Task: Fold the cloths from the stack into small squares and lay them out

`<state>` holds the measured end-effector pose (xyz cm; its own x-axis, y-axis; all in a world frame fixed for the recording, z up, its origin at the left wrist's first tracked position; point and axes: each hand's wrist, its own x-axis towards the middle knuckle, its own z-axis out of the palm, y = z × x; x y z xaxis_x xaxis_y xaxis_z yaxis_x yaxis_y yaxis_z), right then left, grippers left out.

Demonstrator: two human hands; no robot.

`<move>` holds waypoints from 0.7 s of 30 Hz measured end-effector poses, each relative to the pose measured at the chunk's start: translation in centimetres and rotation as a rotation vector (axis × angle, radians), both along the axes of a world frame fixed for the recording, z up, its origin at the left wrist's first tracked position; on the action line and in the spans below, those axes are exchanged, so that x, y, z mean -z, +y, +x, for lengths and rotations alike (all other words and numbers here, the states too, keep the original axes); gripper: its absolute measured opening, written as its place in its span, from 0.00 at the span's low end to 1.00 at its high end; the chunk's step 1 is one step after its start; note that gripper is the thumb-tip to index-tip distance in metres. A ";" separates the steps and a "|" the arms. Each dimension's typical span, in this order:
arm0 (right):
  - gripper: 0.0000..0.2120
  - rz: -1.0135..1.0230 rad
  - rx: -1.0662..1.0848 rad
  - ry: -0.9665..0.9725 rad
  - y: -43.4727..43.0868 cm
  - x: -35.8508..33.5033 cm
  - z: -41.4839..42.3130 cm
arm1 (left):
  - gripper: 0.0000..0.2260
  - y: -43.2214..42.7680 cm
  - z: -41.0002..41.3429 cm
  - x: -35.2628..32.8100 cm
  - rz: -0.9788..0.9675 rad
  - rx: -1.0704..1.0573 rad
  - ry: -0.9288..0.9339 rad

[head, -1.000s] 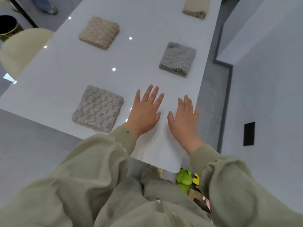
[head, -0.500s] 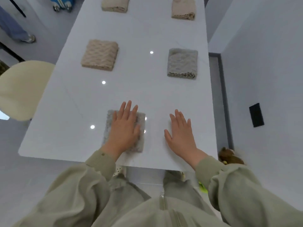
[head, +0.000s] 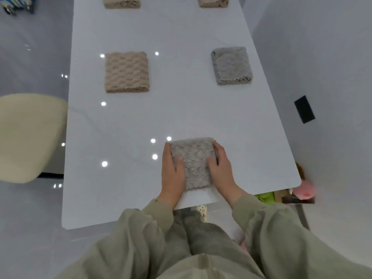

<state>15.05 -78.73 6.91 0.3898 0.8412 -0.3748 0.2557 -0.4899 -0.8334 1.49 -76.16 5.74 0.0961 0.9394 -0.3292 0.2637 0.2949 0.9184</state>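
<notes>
A folded grey cloth (head: 192, 158) lies near the front edge of the white table (head: 124, 125). My left hand (head: 172, 172) grips its left side and my right hand (head: 220, 168) grips its right side, thumbs resting on top. Farther back lie other folded squares: a beige cloth (head: 126, 71) on the left, a grey cloth (head: 231, 65) on the right, and two more beige cloths (head: 121, 2) (head: 213, 1) cut off by the top edge. No stack of unfolded cloths is in view.
A cream chair (head: 28, 135) stands against the table's left side. To the right is a grey wall with a black plate (head: 304, 109). Green and pink items (head: 303, 191) sit on the floor under the table's front right corner.
The nearest grey cloth has moved right, toward the table's centre front. My right hand has come off the bare table onto the cloth, and both hands now hold its sides.
</notes>
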 end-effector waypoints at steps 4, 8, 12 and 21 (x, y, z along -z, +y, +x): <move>0.25 0.014 0.030 -0.014 0.4 0.2 -0.1 | 0.25 -0.2 1.2 0.6 0.020 0.008 -0.004; 0.24 0.033 0.086 -0.018 0.5 0.7 1.1 | 0.25 -0.2 1.3 1.1 0.074 -0.016 0.036; 0.23 0.050 0.071 0.003 1.1 0.9 0.9 | 0.27 0.0 0.8 1.5 0.044 -0.004 0.028; 0.27 0.030 -0.159 -0.279 2.1 -2.0 3.2 | 0.31 2.5 1.5 -1.5 0.270 0.284 0.480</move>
